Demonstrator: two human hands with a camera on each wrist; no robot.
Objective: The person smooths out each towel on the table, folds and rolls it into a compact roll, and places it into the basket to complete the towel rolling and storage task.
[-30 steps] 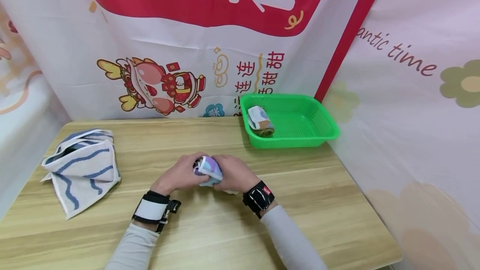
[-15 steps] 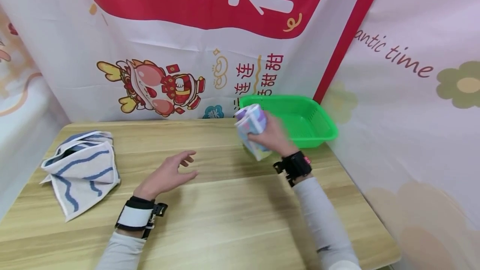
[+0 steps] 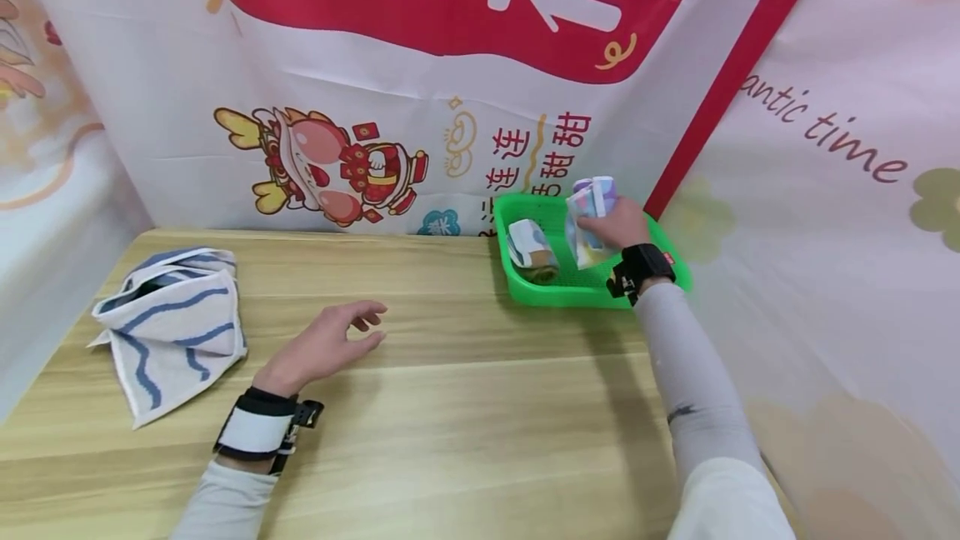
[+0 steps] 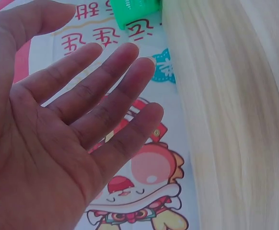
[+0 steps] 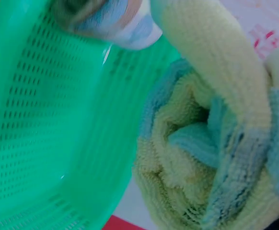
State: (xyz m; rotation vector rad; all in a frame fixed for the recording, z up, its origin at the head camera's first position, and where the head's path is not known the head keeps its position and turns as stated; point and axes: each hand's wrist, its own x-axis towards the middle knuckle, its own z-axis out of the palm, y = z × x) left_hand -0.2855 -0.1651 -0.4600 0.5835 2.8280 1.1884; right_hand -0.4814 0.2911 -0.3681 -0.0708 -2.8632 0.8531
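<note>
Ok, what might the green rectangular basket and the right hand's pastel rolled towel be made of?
Green rectangular basket: probably moulded plastic, slightly glossy, given highlights and regular perforations. Pastel rolled towel: apparently matte terry cloth, by its nubbly pile; cotton or synthetic, unclear.

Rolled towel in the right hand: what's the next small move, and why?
Probably lower the rolled towel into the green basket, beside the brown-and-white roll. The right hand grips it over the basket, and the right wrist view shows bare basket floor next to that roll.
</note>
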